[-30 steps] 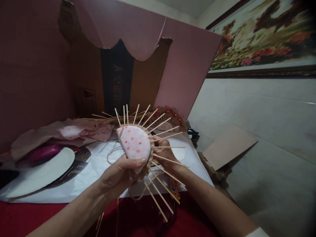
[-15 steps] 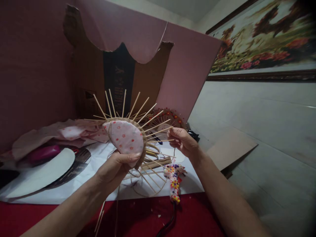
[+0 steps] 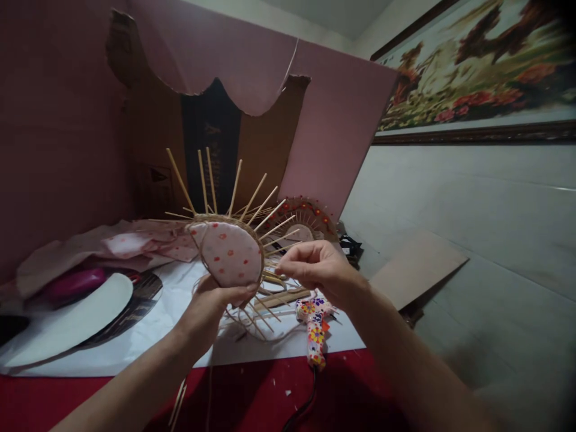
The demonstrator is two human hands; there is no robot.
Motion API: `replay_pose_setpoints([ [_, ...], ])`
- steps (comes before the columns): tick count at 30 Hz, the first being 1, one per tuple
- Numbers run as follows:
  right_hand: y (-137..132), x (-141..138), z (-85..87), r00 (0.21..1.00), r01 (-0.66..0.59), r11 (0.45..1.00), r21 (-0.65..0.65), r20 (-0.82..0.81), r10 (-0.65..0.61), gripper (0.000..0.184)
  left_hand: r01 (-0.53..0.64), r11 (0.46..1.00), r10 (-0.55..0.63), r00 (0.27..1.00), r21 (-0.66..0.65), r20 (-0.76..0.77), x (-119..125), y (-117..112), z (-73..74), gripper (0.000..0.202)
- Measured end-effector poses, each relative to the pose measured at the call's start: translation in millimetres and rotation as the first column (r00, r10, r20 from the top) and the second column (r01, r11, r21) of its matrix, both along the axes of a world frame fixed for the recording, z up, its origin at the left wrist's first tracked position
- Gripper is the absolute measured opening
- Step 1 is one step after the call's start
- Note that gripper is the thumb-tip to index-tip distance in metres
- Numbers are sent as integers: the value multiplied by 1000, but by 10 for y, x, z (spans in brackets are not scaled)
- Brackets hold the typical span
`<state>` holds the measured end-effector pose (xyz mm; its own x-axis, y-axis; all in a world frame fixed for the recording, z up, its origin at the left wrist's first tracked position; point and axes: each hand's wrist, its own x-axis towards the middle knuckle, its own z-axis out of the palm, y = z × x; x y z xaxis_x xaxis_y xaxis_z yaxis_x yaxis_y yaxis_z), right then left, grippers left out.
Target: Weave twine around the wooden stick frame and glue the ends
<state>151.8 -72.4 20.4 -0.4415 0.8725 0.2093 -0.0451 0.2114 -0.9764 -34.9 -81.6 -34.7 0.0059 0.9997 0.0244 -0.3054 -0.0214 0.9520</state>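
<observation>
From here, the left hand (image 3: 215,307) grips the pink, flower-printed, half-round cloth panel (image 3: 230,253) with radiating pale wooden sticks (image 3: 180,180), up and left of the multicoloured floral gun-shaped tool (image 3: 315,331), while the right hand (image 3: 317,265), fingertips pinched on nothing I can discern, seems mid-weave, needing careful passes between sticks.

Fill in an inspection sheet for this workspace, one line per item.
Surface: white paper on a red cover; small scraps on the red.
Job's things: flowered half-round piece, held up, thin sticks fanning from its edge.
Clutter: pink cloth, purple object and white board on the left; flower-patterned tool on the right.
Grips: left grip holds the half-round piece at its lower edge; right grip is beside the sticks, any hold unclear.
Cables: black cord runs from the flower-patterned tool over the red cover.
Surroundings: cardboard behind; framed picture on the right-hand wall.
</observation>
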Motion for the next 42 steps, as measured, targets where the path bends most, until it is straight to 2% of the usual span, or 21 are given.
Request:
replay_pose_setpoints([
  [5, -157, -121, 24, 999, 4, 1000, 20, -36, -3, 13, 48, 999, -48, 999, 20, -4, -12, -8, 41, 26],
  [12, -183, -93, 51, 996, 14, 1000, 19, -88, -12, 11, 135, 989, -131, 988, -51, 80, -3, 4, 27, 13],
  [18, -209, -108, 104, 990, 106, 994, 32, -93, -103, 12, 181, 982, -174, 978, -52, 116, -7, -36, 38, 37],
  [20, -206, -114, 113, 989, 116, 993, 30, -98, -113, 12, 201, 978, -190, 969, -59, 160, -6, -44, 47, 37],
  [26, -219, -104, 118, 988, 123, 992, 27, -97, -120, 13, 214, 969, -157, 918, -121, 364, -15, -36, 77, 23],
  [31, -308, -119, 127, 993, 104, 993, 52, -61, -101, 13, 195, 973, -137, 920, -124, 368, -16, -7, 80, 27],
  [34, -363, -137, 150, 994, 107, 987, 120, 4, -108, 12, 176, 978, -127, 927, -111, 353, -14, 0, 79, 26],
  [37, -359, -108, 176, 970, 207, 933, 295, 58, -234, 11, 163, 980, -114, 932, -118, 343, -19, -5, 86, 23],
  [40, -271, -17, 170, 887, 383, 792, 475, 50, -458, 15, 178, 974, -118, 925, -138, 360, -29, -16, 104, 21],
  [42, -185, 56, 149, 817, 463, 696, 549, 39, -575, 16, 194, 969, -120, 913, -155, 390, -36, -26, 119, 20],
])
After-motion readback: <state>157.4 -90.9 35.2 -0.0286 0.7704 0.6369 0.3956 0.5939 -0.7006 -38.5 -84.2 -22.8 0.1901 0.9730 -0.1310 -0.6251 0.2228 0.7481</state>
